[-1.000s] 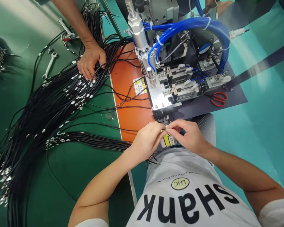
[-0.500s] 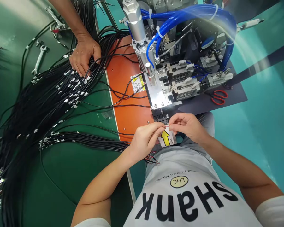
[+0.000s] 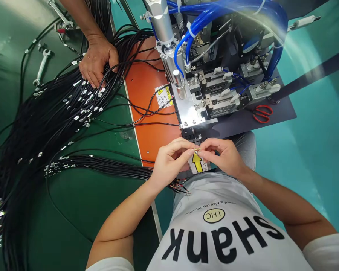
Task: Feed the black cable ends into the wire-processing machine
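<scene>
Between the fingertips of both hands runs a thin wire end (image 3: 197, 149), too small to make out fully. My left hand (image 3: 171, 160) is closed, thumb and fingers pinching it from the left. From the other side my right hand (image 3: 223, 155) pinches it too, with the fingers curled. Just under the fingertips is a label with a yellow arrow (image 3: 197, 162), on the front of the metal machine (image 3: 190, 114). A bundle of black cables (image 3: 110, 167) passes beneath my left wrist, its stripped coloured wire ends (image 3: 180, 186) lying near my shirt.
A co-worker's hand (image 3: 98, 62) rests on a large heap of black cables (image 3: 53, 113) with white tags. Wrenches (image 3: 43, 67) lie on the green table (image 3: 73, 199). Red-handled scissors (image 3: 262, 114) lie right of the machine. Blue hoses (image 3: 214, 17) arch over it.
My fingertips have shifted slightly on the wire, and a yellowish strand now shows where a reddish one did. My right hand has moved a little left and down. The co-worker's hand stays on the cables.
</scene>
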### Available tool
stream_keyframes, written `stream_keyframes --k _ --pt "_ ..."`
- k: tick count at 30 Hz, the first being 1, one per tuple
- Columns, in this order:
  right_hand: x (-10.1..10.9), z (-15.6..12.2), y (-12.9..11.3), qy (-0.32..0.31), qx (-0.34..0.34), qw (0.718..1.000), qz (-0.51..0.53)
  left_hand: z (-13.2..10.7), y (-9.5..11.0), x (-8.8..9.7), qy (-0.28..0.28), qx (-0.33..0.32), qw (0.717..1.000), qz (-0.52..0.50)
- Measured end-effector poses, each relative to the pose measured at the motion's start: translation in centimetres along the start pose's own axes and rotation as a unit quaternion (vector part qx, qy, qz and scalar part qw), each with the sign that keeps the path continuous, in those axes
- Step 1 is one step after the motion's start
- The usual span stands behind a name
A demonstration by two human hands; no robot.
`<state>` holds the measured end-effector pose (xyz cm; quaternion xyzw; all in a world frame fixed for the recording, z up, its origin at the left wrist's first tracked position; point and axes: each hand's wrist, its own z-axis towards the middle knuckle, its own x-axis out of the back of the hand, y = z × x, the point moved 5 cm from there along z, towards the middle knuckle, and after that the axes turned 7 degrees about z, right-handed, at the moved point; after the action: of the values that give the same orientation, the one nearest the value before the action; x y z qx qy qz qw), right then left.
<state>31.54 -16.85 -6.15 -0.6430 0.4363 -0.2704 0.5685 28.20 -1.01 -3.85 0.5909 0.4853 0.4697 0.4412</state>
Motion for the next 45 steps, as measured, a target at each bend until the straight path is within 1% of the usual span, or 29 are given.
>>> stream_keyframes --k 3,6,10,12,17,19,22,25,30,32,36,45 --pt "-0.1 -0.1 -0.7 -0.005 0.043 0.998 -0.047 0.3 -0.5 -0.1 -0.024 0.072 0.995 -0.06" --pt "-0.3 -0.2 -1.0 -0.01 0.077 0.993 -0.083 0.2 -1.3 -0.3 -0.027 0.132 0.985 -0.103" --pt "-0.4 -0.3 -0.8 0.0 0.097 0.988 -0.116 -0.1 -2.3 -0.6 -0.016 0.189 0.973 -0.131" --pt "-0.4 -0.4 -0.7 0.009 0.102 0.987 -0.127 -0.2 -2.5 -0.7 -0.011 0.204 0.97 -0.134" --pt "-0.7 -0.5 -0.7 0.021 0.123 0.982 -0.143 -0.3 -2.7 -1.1 0.003 0.207 0.968 -0.14" --pt "-0.7 -0.5 -0.6 0.022 0.12 0.982 -0.147 -0.4 -2.8 -1.2 0.011 0.212 0.967 -0.145" --pt "-0.4 -0.2 -0.4 0.025 0.084 0.988 -0.128 -0.6 -2.8 -1.3 0.018 0.219 0.965 -0.144" --pt "0.0 0.0 -0.6 0.042 0.059 0.992 -0.106 -0.6 -2.6 -1.3 0.017 0.204 0.971 -0.12" --pt "-0.1 0.1 -1.5 0.056 0.09 0.984 -0.141 -0.3 -2.2 -1.4 0.013 0.177 0.981 -0.073" --pt "-0.1 0.2 -1.2 0.055 0.074 0.988 -0.124 -0.3 -2.2 -1.4 0.014 0.176 0.982 -0.071" --pt "-0.1 0.2 0.0 0.029 0.002 0.999 -0.028 -0.5 -2.7 -1.3 0.012 0.189 0.978 -0.083" --pt "-0.1 0.3 0.7 0.039 -0.03 0.999 0.004 -0.6 -2.6 -1.4 0.016 0.187 0.978 -0.087"
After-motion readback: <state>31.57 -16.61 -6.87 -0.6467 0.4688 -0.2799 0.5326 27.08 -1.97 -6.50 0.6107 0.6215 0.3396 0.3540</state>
